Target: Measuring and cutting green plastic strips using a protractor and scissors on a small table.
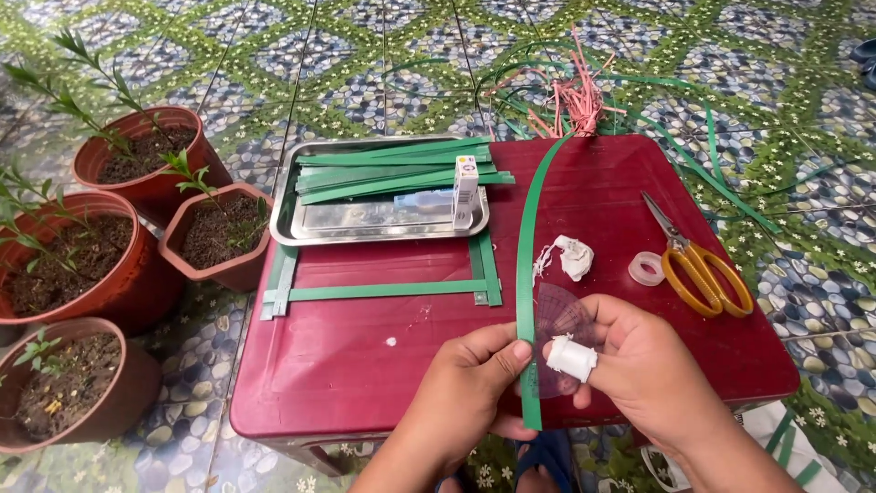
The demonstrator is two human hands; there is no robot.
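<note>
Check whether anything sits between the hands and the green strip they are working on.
Nothing visible does. The left hand pinches the green strip directly, and the right hand, with a white wrap on one finger, holds a clear protractor against it.

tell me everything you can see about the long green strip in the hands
The green strip is a long, narrow, flat band that looks like stiff plastic. It runs from just below the hands up across the red table, curving toward the pink strands at the far edge. The left hand pinches it near its lower end with thumb on top; the right hand, with a white-wrapped finger, meets it alongside a clear protractor.
</note>
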